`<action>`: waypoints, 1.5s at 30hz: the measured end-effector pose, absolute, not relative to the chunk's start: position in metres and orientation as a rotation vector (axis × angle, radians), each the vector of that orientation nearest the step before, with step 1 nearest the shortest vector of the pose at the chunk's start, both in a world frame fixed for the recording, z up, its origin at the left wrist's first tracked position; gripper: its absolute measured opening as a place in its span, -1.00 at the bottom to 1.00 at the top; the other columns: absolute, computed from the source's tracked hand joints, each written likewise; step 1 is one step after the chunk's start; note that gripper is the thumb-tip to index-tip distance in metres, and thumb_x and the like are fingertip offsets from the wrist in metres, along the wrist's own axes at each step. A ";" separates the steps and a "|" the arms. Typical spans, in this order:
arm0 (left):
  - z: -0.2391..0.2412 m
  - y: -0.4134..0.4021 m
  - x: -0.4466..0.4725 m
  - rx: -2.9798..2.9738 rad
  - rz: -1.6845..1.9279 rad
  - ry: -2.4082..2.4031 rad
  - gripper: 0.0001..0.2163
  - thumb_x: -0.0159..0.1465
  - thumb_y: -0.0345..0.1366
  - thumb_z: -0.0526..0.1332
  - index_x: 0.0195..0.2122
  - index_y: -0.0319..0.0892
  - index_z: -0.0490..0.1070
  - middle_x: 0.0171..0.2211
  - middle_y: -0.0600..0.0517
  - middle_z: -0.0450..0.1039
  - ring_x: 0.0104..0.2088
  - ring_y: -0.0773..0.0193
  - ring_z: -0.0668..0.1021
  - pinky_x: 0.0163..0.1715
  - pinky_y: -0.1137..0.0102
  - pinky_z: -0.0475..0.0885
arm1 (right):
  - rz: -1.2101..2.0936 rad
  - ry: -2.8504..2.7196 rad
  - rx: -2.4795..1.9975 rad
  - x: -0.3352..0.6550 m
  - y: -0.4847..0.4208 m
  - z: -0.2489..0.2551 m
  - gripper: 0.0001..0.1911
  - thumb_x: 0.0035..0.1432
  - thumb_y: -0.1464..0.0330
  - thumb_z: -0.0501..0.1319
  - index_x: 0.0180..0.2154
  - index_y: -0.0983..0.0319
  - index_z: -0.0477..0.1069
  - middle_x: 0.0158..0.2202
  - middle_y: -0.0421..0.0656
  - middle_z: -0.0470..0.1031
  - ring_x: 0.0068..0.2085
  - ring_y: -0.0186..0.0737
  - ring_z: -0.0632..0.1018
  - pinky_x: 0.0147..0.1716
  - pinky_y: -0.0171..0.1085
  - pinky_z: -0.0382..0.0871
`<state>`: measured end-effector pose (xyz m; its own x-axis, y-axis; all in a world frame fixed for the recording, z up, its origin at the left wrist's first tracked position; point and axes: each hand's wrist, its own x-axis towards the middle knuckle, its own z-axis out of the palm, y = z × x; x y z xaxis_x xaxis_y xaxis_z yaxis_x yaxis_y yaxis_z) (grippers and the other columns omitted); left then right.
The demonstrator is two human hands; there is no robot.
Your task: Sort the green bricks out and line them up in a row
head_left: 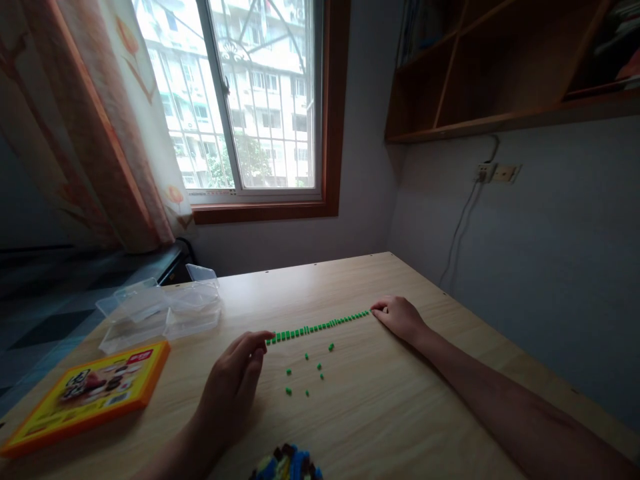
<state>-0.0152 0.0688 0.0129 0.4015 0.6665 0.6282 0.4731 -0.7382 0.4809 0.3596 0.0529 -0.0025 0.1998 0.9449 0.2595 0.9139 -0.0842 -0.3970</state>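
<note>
Head view — left hand (231, 383), right hand (400, 317) cap green row (320, 327) — open table (325, 283) beyond.

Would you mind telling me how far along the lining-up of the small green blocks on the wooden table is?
Done: a long row of small green blocks lies across the light wooden table. In hand: the left hand rests at its left end, the right hand at its right end. Left: several loose green blocks lie apart, below the row.
</note>
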 end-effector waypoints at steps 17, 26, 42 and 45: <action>0.015 0.069 -0.016 2.296 1.163 0.910 -0.59 0.40 -0.01 -0.08 -0.14 -0.17 0.45 -0.34 -0.05 0.44 -0.30 0.16 0.48 -0.28 0.35 0.42 | 0.108 -1.660 -1.973 0.359 0.051 -0.005 -0.79 0.14 0.27 0.23 -0.27 0.13 0.64 -0.29 -0.18 0.64 -0.26 -0.20 0.59 -0.30 -0.30 0.33; 0.010 0.075 -0.019 2.381 1.127 0.848 -0.62 0.41 -0.05 -0.08 -0.12 -0.16 0.43 -0.33 -0.03 0.44 -0.30 0.19 0.51 -0.30 0.38 0.43 | 0.083 -1.712 -1.949 0.361 0.053 -0.009 -0.79 0.15 0.29 0.22 -0.25 0.12 0.64 -0.27 -0.18 0.64 -0.26 -0.19 0.59 -0.30 -0.29 0.34; 0.013 0.073 -0.016 2.373 1.110 0.845 -0.60 0.42 -0.06 -0.10 -0.11 -0.17 0.44 -0.34 -0.04 0.45 -0.31 0.18 0.51 -0.29 0.35 0.43 | 0.073 -1.712 -1.943 0.360 0.054 -0.010 -0.82 0.15 0.28 0.24 -0.27 0.11 0.63 -0.26 -0.22 0.63 -0.26 -0.22 0.59 -0.29 -0.30 0.34; 0.014 0.073 -0.016 2.360 1.093 0.850 -0.57 0.41 -0.02 -0.12 -0.12 -0.18 0.45 -0.35 -0.06 0.45 -0.31 0.16 0.50 -0.28 0.34 0.43 | 0.062 -1.720 -1.948 0.360 0.053 -0.009 -0.81 0.15 0.28 0.24 -0.26 0.11 0.63 -0.25 -0.21 0.63 -0.24 -0.21 0.59 -0.28 -0.30 0.34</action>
<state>-0.0158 0.0725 0.0137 0.5085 0.6719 0.5385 0.3569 -0.7336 0.5783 0.3598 0.0526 -0.0093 0.1857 0.9330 0.3083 0.9083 -0.0433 -0.4160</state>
